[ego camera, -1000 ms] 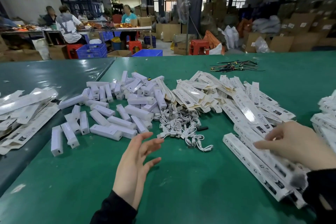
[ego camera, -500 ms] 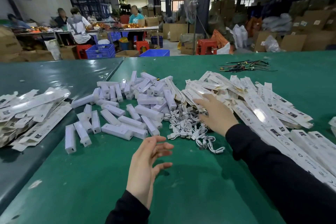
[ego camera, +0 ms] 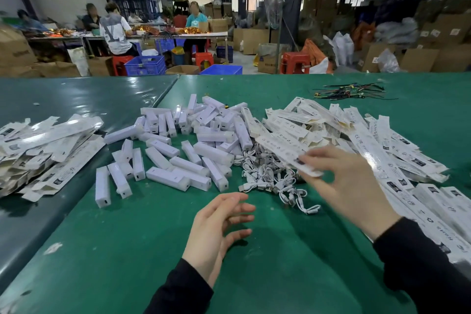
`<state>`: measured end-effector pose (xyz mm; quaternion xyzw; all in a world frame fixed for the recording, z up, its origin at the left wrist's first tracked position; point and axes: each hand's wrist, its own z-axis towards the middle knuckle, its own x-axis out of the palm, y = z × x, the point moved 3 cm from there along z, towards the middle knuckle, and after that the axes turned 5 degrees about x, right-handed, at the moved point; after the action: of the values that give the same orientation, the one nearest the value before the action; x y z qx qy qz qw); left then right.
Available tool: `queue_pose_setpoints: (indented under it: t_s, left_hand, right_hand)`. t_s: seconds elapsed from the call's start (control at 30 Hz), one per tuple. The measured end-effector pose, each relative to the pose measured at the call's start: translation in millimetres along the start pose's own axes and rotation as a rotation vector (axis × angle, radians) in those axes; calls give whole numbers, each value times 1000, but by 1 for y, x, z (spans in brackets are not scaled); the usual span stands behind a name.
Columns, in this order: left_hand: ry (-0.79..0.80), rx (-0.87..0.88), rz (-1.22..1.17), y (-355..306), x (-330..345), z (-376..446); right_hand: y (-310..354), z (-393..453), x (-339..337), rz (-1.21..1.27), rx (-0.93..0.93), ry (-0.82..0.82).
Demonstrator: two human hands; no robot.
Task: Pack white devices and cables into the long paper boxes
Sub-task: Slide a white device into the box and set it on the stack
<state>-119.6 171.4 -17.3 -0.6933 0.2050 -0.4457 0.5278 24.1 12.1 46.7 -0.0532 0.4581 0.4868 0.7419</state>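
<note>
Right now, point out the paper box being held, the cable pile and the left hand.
paper box (ego camera: 280, 151), head view, middle of its printed face.
cable pile (ego camera: 267, 176), head view, centre of the tangle.
left hand (ego camera: 216, 232), head view, its palm.

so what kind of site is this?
Most likely a warehouse packing floor. Loose white devices and flat paper boxes lie piled on a green worktable, cardboard cartons are stacked behind, and other workers sit at a far bench.
</note>
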Motion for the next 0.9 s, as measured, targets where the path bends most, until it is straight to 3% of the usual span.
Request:
queue_pose_setpoints:
  t_s: [0.07,0.2,0.3,0.43,0.6,0.7,0.9]
  left_hand:
    - [3,-17,-12,1,0,0]
    - [23,-24,-46,-2,1,-2]
    - [72,-31,-220,-6,7,-2]
    - [30,43,-416,-13,5,0]
    - [12,33,-411,-16,-3,-1]
    - [51,15,-213,-14,-4,-3]
    - [317,14,212,4,12,-14]
  right_hand:
    - [0,-13,-3,112,30,-66]
    - [15,-37,-10,730,160,-340]
    - [39,-53,6,1011,131,-172]
    - [61,-72,33,1008,106,93]
    - [62,-76,34,1161,123,388]
    - [55,-68,29,1090,261,298]
    - [42,-62,30,1149,519,172]
